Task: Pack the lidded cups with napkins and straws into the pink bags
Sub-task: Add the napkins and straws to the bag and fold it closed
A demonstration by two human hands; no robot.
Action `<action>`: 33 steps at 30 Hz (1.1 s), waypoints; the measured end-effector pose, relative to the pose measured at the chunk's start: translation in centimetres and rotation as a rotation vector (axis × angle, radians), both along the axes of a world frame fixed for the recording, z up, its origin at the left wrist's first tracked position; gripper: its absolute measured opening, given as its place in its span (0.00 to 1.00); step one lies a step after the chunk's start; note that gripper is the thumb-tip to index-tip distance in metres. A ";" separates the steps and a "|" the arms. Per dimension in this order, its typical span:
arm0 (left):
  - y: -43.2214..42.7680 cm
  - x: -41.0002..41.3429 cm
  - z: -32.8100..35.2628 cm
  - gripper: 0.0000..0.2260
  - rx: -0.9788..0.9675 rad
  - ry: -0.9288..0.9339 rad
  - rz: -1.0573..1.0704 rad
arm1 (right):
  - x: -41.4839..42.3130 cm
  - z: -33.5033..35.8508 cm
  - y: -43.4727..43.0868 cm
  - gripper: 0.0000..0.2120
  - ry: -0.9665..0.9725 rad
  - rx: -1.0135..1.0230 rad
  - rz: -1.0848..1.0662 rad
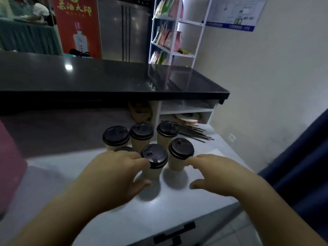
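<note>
Left grip (113, 173) curls round a brown paper cup with a black plastic lid (154, 157). Its fingertips lie against the lid's rim and its thumb sits low beside the cup's wall. Right grip (218, 173) is released, with the fingers spread. Its forefinger touches the wall of a second brown lidded cup (181, 151), and its thumb hangs apart from that cup, above the pale grey worktop (88, 201).

These two cups stand upright just beside each other, about midway between the worktop's near and far edges and closer to its right edge. Behind them, three more lidded cups (141, 132) stand upright in a row towards the far edge. The black lid of a sixth cup (124, 149) peeks out from behind the left grip's fingers.

A bundle of dark straws (193, 133) lies flat near the far right corner, just beside the rightmost cup of the row. At the left edge a pink shape (10, 157) rises, too blurred to tell what it is. A glossy black ledge (106, 77) runs above the far edge. Beyond it stands a white metal rack (198, 23) holding pink and green bags. Dark blue cloth (301, 166) hangs past the right edge.
</note>
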State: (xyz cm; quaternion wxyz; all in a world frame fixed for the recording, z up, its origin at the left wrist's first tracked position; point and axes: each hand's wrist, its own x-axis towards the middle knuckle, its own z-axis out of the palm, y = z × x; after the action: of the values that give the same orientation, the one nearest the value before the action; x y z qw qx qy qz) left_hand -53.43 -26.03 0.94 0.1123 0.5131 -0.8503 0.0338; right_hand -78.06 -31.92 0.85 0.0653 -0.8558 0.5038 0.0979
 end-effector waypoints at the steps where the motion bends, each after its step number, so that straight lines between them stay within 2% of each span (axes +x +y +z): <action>1: -0.8 -1.5 -0.5 0.18 0.011 0.013 -0.013 | -1.3 -0.7 -0.7 0.25 0.008 0.011 -0.028; 8: -8.0 -12.6 -4.7 0.17 0.067 0.066 -0.165 | -10.7 -5.5 -6.2 0.28 0.030 0.092 -0.234; 13: -13.9 -18.8 -8.2 0.13 0.148 -0.011 -0.202 | -16.0 -7.4 -9.7 0.25 0.052 0.053 -0.358; 17: -17.4 -22.2 -11.0 0.11 0.227 -0.045 -0.183 | -18.4 -9.4 -12.2 0.23 -0.035 0.037 -0.443; 20: -18.9 -24.3 -13.3 0.12 0.301 -0.010 -0.143 | -19.5 -11.3 -13.9 0.22 -0.116 0.033 -0.484; 24: -20.5 -25.9 -15.8 0.18 0.365 0.027 -0.058 | -20.5 -13.8 -16.2 0.22 -0.265 0.058 -0.499; 28: -21.2 -26.6 -16.7 0.15 0.417 0.045 0.090 | -21.3 -15.6 -18.3 0.22 -0.354 0.128 -0.431; 33: -20.7 -27.7 -17.5 0.18 0.421 0.181 0.227 | -22.4 -16.6 -21.1 0.18 -0.506 0.196 -0.369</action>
State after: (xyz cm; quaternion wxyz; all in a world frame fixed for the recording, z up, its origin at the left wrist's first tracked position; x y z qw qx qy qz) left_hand -81.11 -46.69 -16.53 0.0741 0.6182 -0.7620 -0.1778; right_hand -100.50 -53.00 -15.78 0.2869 -0.7369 0.6064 -0.0832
